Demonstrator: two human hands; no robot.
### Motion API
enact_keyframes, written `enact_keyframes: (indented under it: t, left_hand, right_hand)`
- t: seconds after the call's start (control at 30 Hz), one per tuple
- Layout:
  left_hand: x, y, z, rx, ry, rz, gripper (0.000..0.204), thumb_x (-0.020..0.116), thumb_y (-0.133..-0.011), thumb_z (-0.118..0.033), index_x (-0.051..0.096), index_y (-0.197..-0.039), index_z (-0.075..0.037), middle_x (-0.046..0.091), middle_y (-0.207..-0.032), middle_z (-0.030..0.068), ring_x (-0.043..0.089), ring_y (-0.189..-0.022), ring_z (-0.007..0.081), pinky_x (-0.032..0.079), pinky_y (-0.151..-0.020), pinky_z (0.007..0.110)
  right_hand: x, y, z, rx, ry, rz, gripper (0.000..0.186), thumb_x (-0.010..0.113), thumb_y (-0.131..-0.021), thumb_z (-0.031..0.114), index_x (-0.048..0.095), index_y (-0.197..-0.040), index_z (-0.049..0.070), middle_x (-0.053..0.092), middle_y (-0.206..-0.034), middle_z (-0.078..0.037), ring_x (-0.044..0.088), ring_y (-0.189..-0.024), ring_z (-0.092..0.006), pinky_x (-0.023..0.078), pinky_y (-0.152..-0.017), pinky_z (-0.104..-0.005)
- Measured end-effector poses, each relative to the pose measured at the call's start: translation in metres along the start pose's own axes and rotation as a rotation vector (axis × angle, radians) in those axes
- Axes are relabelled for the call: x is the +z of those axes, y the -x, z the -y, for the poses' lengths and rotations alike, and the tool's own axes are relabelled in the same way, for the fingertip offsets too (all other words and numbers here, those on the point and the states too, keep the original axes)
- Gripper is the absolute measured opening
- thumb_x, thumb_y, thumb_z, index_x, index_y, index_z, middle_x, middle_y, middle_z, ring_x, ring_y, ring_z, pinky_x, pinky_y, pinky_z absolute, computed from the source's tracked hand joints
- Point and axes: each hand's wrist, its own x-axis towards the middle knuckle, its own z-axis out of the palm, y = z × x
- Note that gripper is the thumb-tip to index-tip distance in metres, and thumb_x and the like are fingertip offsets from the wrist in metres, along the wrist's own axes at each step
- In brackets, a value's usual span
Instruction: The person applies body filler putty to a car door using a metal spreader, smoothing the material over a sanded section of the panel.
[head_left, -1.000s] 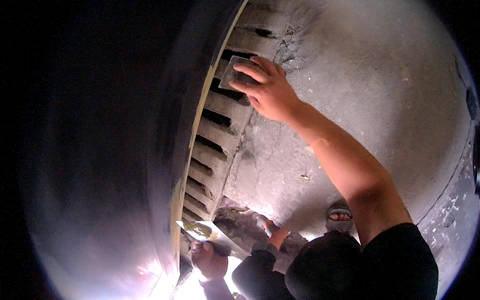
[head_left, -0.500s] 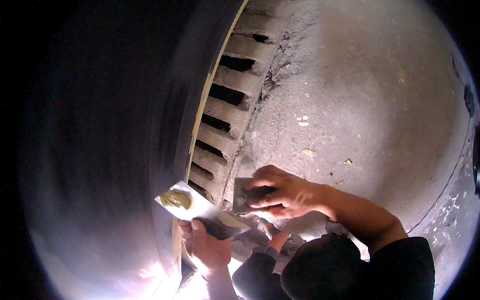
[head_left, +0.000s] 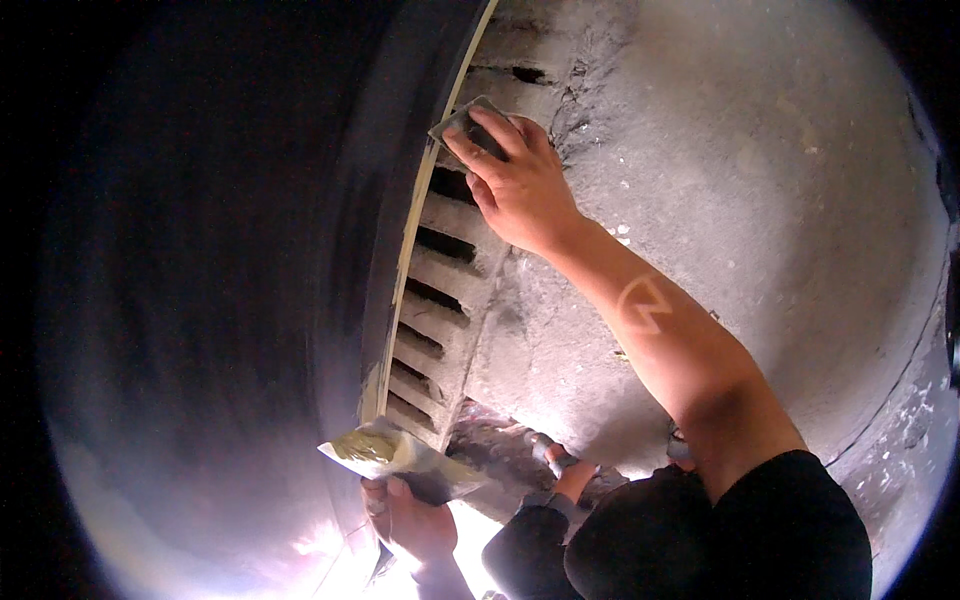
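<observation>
My right hand (head_left: 520, 190) is closed on a thin square scraper (head_left: 442, 130), held at the pale yellowish edge strip (head_left: 404, 260) of a large dark curved panel (head_left: 220, 240), high in the picture. My fingertips press on the scraper's face. Low in the picture, my left hand (head_left: 405, 520) grips a light rectangular plate (head_left: 430, 462) from beneath, beside the strip's lower part. A smear of olive-yellow putty (head_left: 358, 446) lies on the plate's left half.
A concrete drain grate (head_left: 440, 270) with slots runs beside the panel. Cracked, speckled concrete floor (head_left: 730, 200) fills the right side. My sandaled feet (head_left: 555, 460) and dark-clothed legs show at the bottom, with bright glare near them.
My right hand and scraper came down beside the plate, then went back up to the strip, slightly left of where they began. The plate rose half a second ago and is now lower again.
</observation>
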Motion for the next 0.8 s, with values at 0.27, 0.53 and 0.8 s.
enact_keyframes:
  t: [0.27,0.53,0.8]
  left_hand:
    - [-0.022,-0.002,-0.001,0.045,-0.104,0.119,0.041,0.054,-0.093,-0.013,0.043,-0.132,-0.006,0.053,-0.129,0.0121,0.051,-0.12,0.0281,0.04,-0.104,0.049]
    - [-0.025,-0.002,0.001,0.05,0.021,0.153,0.042,0.051,-0.094,-0.012,0.041,-0.134,-0.004,0.052,-0.129,0.0141,0.052,-0.118,0.0288,0.041,-0.104,0.047]
    - [-0.036,0.002,0.0,0.007,-0.004,0.184,0.041,0.049,-0.094,-0.012,0.042,-0.134,-0.004,0.051,-0.131,0.0141,0.049,-0.122,0.0287,0.036,-0.106,0.048]
  right_hand:
    - [0.008,0.025,0.035,-0.005,-0.07,0.039,0.058,0.07,-0.074,0.009,0.054,-0.128,0.023,0.046,-0.129,-0.01,0.048,-0.107,-0.0382,0.049,-0.085,-0.0465]
    - [0.014,0.059,0.068,-0.018,-0.112,0.13,0.057,0.071,-0.075,0.014,0.054,-0.128,0.024,0.043,-0.133,-0.01,0.044,-0.112,-0.0389,0.05,-0.081,-0.0478]
    - [0.032,0.098,0.094,-0.076,-0.143,0.156,0.054,0.072,-0.075,0.018,0.057,-0.126,0.024,0.045,-0.132,-0.009,0.046,-0.112,-0.0396,0.049,-0.08,-0.0479]
